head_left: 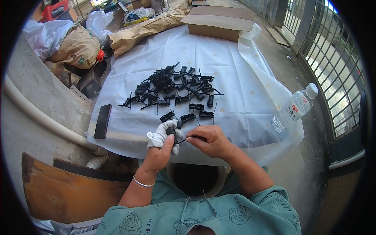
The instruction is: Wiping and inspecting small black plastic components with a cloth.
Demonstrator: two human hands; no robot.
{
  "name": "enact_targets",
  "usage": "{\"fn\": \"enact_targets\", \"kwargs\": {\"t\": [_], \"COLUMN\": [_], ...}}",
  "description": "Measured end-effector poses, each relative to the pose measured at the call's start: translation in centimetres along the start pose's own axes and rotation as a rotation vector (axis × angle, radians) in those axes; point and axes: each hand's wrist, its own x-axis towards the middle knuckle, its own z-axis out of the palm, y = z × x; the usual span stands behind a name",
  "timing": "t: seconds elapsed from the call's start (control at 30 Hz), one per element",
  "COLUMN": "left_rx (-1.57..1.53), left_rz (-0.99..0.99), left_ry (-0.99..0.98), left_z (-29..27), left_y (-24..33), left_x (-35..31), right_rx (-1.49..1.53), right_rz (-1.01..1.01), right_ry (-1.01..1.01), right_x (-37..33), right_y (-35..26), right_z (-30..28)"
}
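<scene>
My left hand (159,141), its fingers in a white glove and the thumb bare, grips a small black plastic part (171,131) near the table's front edge. A thin black strip (181,141) sticks out of that part toward my right hand (213,141). The bare right hand is closed in a pinch around a small, thin dark thing (199,137), mostly hidden by the fingers; its kind cannot be made out. Just beyond both hands lie several similar black plastic parts (188,117), some with thin strips sticking out. Farther back they form a heap (162,78).
A whitish plastic sheet (235,102) covers the table. On it lie a dark phone (102,121) at left, a clear water bottle (293,109) at right and an open cardboard box (219,23) at the back. Bags (78,47) crowd the far left; a dark bucket (196,178) stands below the front edge.
</scene>
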Motion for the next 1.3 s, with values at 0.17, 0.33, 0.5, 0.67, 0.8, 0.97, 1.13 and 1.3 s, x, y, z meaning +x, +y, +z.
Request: {"fn": "enact_targets", "kwargs": {"t": [0.17,0.33,0.5,0.67,0.8,0.97,1.13,1.3], "left_rx": [0.201,0.270,0.539,0.743,0.762,0.986,0.998,0.595], "left_rz": [-0.070,0.033,0.250,0.293,0.340,0.377,0.393,0.212], "left_ry": [-0.183,-0.088,-0.025,-0.002,-0.006,-0.178,-0.213,0.085], "left_z": [1.3,1.0,1.1,1.0,0.9,0.0,-0.8,0.7], "left_y": [1.2,-0.5,-1.4,-1.1,-0.7,0.4,0.1,0.7], "left_x": [-0.7,-0.5,-0.2,-1.1,-2.0,-2.0,-0.5,2.5], "right_rx": [0.095,0.058,0.083,0.164,0.275,-0.363,-0.801,-0.797], "right_rz": [0.143,0.180,0.140,0.258,0.286,0.133,0.219,0.338], "right_ry": [0.025,-0.056,-0.134,-0.198,-0.111,-0.209,0.331,0.159], "right_x": [0.0,0.1,-0.2,-0.6,-0.8,0.0,1.7,3.7], "right_y": [-0.7,-1.0,-1.0,-0.8,-1.4,-0.9,2.1,3.9], "right_z": [0.8,0.5,1.2,2.7,3.6,-0.1,-2.4,-2.6]}}
